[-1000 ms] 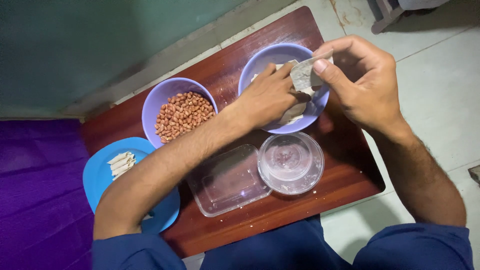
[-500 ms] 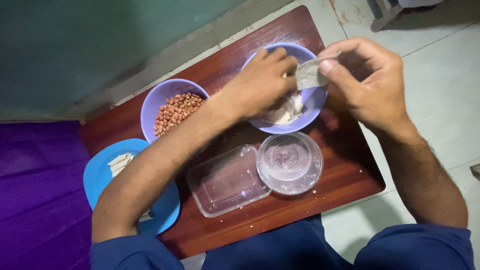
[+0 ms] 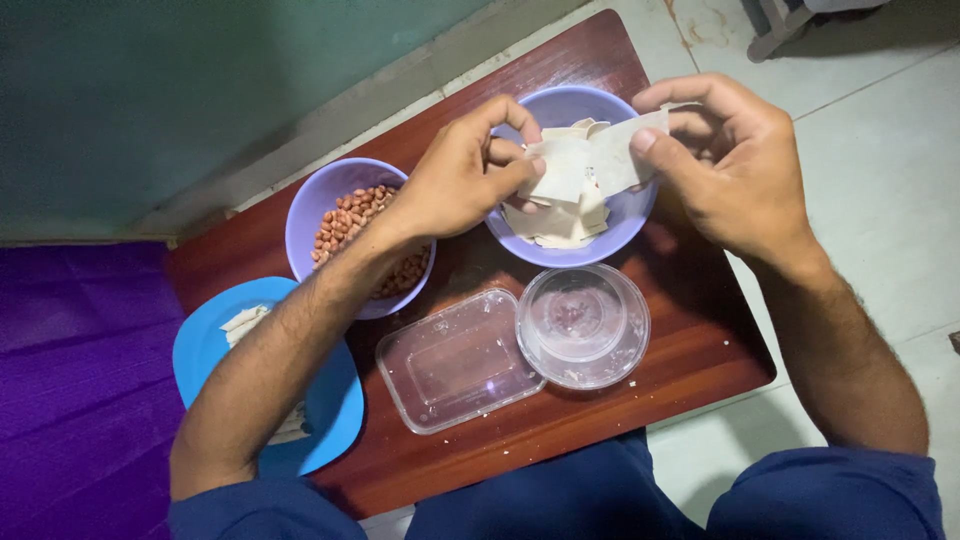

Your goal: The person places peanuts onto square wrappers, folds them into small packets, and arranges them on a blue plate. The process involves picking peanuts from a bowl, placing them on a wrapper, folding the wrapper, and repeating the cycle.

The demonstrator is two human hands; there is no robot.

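Left hand [image 3: 455,180] and right hand [image 3: 735,165] each pinch one end of a pale sheet [image 3: 590,160], held above the bowl [image 3: 630,215] of like sheets near the table's [image 3: 690,350] far edge; both grips are closed on it. Nut bowl [image 3: 310,210] toward the left edge; clear tub [image 3: 455,360] and round cup [image 3: 583,326] along the near edge; blue plate [image 3: 335,400] overhangs the near-left corner. Likely risks: uneven pull could tear the thin sheet; the left forearm, lying over the plate, could tip it.
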